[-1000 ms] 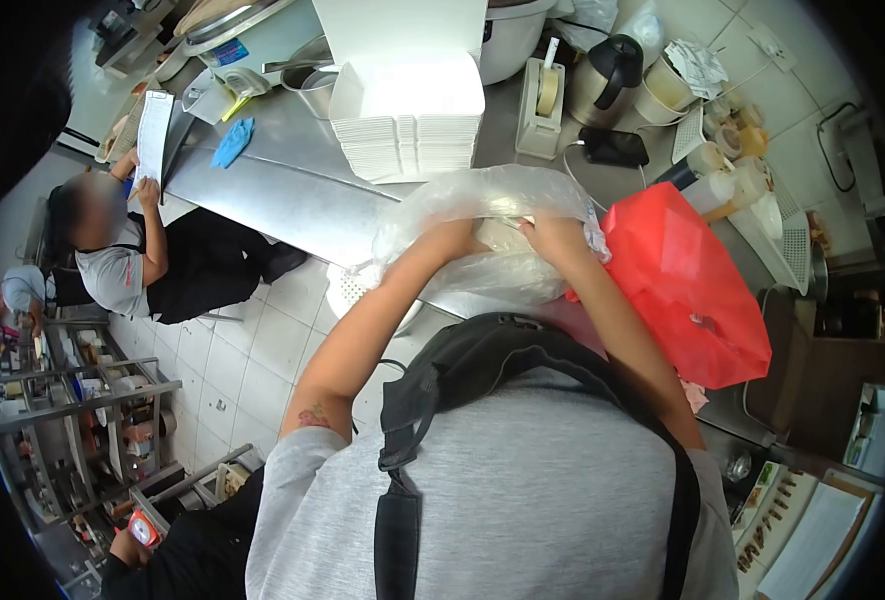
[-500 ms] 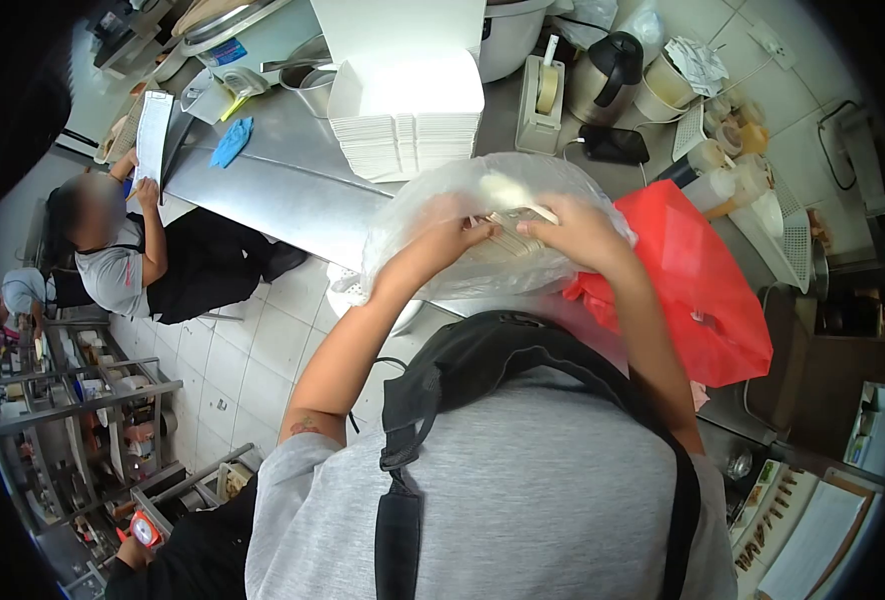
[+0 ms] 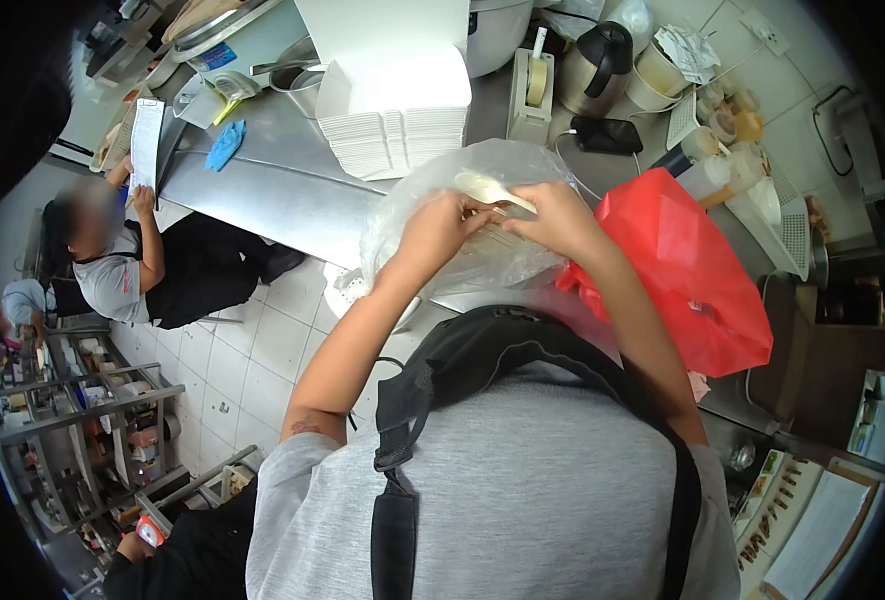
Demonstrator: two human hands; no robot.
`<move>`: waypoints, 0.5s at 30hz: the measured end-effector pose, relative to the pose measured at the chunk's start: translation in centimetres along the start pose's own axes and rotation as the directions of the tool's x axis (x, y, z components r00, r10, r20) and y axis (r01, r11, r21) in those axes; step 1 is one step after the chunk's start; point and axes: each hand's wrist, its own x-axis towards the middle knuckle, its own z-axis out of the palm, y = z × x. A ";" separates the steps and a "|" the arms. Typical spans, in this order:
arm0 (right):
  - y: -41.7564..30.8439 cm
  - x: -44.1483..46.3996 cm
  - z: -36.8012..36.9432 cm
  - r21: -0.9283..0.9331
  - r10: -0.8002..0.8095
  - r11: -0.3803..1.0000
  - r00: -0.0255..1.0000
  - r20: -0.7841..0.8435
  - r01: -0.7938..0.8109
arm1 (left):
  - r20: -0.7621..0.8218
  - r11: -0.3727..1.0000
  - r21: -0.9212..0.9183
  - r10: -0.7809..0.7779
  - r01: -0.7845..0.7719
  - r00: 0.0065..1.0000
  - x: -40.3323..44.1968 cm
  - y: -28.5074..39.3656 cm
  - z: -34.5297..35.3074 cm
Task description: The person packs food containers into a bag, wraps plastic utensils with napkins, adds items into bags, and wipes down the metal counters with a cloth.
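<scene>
the right hand (image 3: 555, 217) grips a cream plastic spoon (image 3: 482, 187) by its handle, bowl end to the left, above a clear plastic bag (image 3: 511, 156) on the steel counter (image 3: 283, 192). the left hand (image 3: 439, 226) is half closed, its fingertips near the spoon's handle; i cannot tell whether it grips anything. more pale pieces show in the bag, too blurred to name. just right lies a red bag (image 3: 678, 270), its contents hidden. on the far side stand stacked white takeaway boxes (image 3: 393, 140), the top one open. left of them, a metal pot (image 3: 307, 100) holds a long-handled utensil (image 3: 275, 68); far right, a white bucket (image 3: 647, 95) holds crumpled paper (image 3: 687, 52).
</scene>
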 end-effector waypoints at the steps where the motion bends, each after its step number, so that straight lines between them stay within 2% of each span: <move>1: 0.1 0.1 0.0 -0.037 0.017 0.999 1.000 0.016 -0.016 | -0.017 1.000 -0.023 0.012 -0.013 1.000 -0.2 0.0 -0.5; 2: 0.1 0.1 0.0 -0.075 0.032 0.997 0.999 0.033 -0.029 | -0.023 0.999 -0.053 -0.012 0.011 1.000 -0.3 -0.2 -0.7; 8: 1.0 0.5 0.0 0.012 0.101 0.995 0.991 0.082 -0.102 | -0.013 0.943 -0.319 -0.107 0.097 0.994 0.5 -3.2 -0.6; 10: 0.0 0.4 -0.7 0.055 0.178 0.981 0.976 0.126 -0.186 | 0.007 0.912 -0.391 -0.127 0.119 0.992 0.7 -3.7 -0.3; 13: -2.5 0.3 -2.0 0.114 0.291 0.942 0.937 0.194 -0.316 | 0.064 0.918 -0.349 -0.175 0.186 0.983 0.8 -3.5 -0.2; 15: -2.9 0.3 -2.1 0.179 0.334 0.913 0.922 0.194 -0.368 | 0.068 0.848 -0.501 -0.158 0.171 0.985 0.7 -3.5 -0.7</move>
